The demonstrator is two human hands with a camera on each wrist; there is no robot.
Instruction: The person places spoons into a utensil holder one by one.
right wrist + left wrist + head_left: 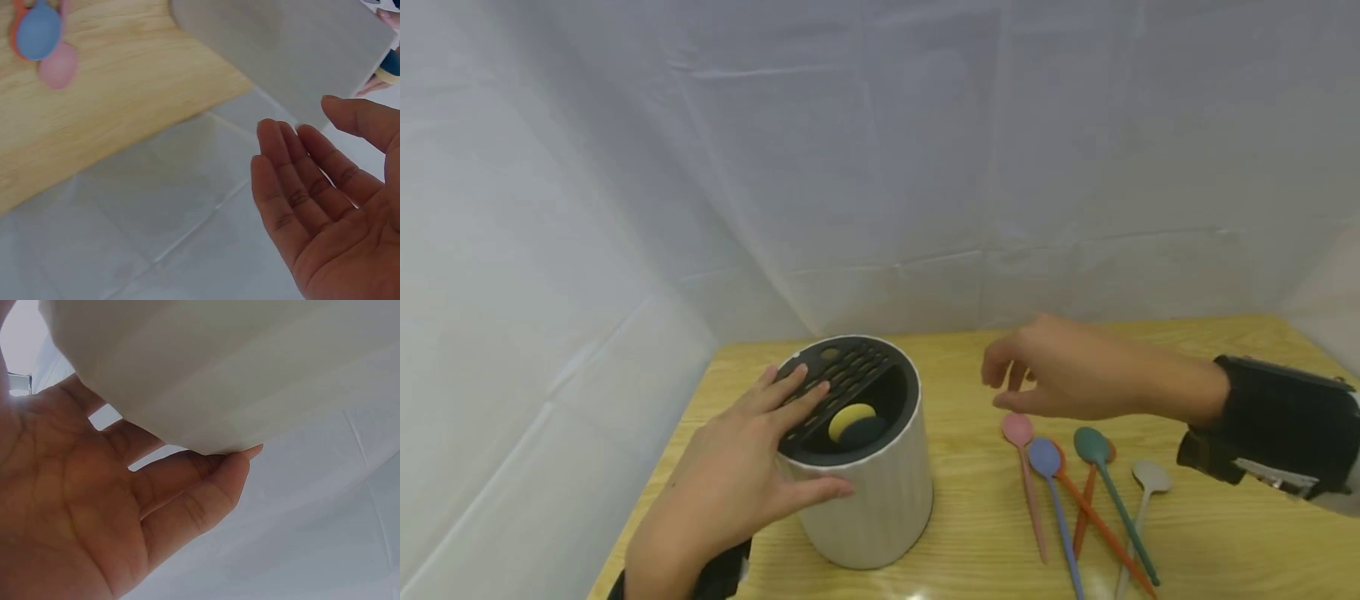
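Head view: one white ribbed holder [868, 500] stands on the bench [977, 533] near its left edge, fitted with a black slotted insert [842, 379]; two spoon bowls, one yellow [850, 419] and one dark [865, 432], show in its opening. Left hand [737, 475], fingers straight and spread, rests on the holder's rim and side. Right hand [1060, 379] hovers, fingers loosely bent, holding nothing, above five or six loose spoons: pink [1019, 431], blue [1045, 457], green [1092, 445], grey [1150, 477], and orange [1086, 508], one or two.

Left wrist view: open palm [81, 512] lies against the holder wall [237, 369].

Right wrist view: palm [331, 212] open, fingers together and empty; pink [57, 65] and blue [39, 31] bowls lie on the bench.
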